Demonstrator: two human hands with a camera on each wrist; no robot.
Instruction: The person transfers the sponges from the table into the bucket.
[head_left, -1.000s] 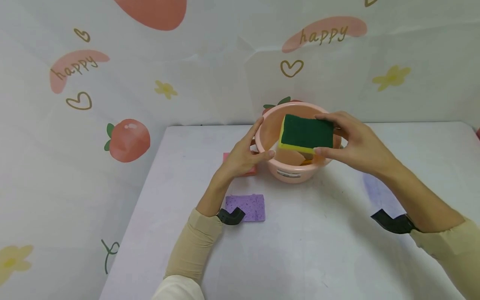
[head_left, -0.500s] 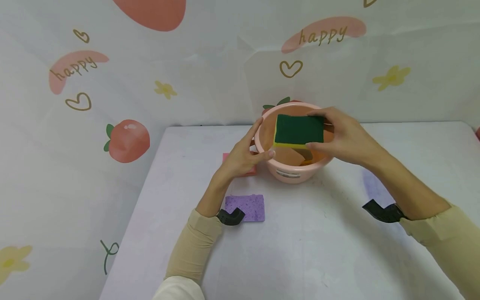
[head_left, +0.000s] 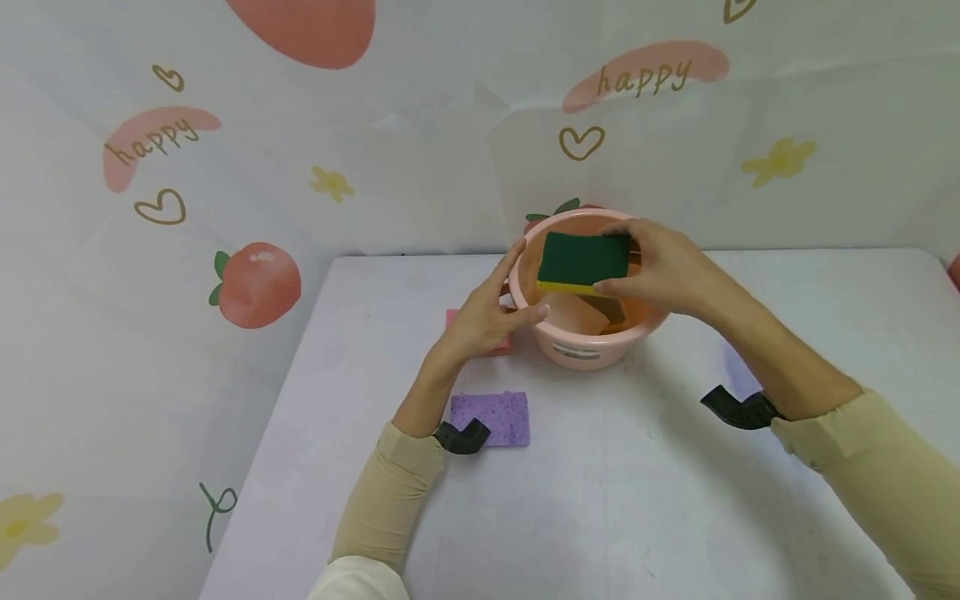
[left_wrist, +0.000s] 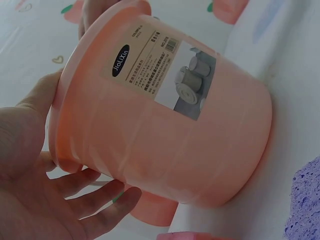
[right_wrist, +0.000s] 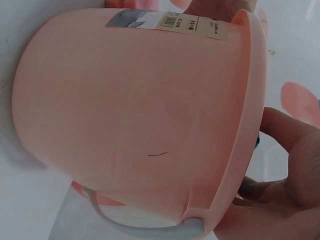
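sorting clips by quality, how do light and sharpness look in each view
Head view: bright, fairly even, soft shadow on the table beside the right sleeve; left wrist: dimmer, brand lettering on the bucket legible; right wrist: dim too, label steeply angled.

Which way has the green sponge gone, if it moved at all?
Yes, the green sponge has moved left in the head view, judged against the unmoved pink bucket.

In the head view, the table [head_left: 585,500] is softly and evenly lit; a diffuse shadow [head_left: 738,471] is cast below the right arm [head_left: 780,358], well apart from the table's far edge. The wrist views are more dimly lit and greyed. Large print on the label [left_wrist: 145,62] of the bucket [left_wrist: 210,155] is clearly rendered at the left wrist.
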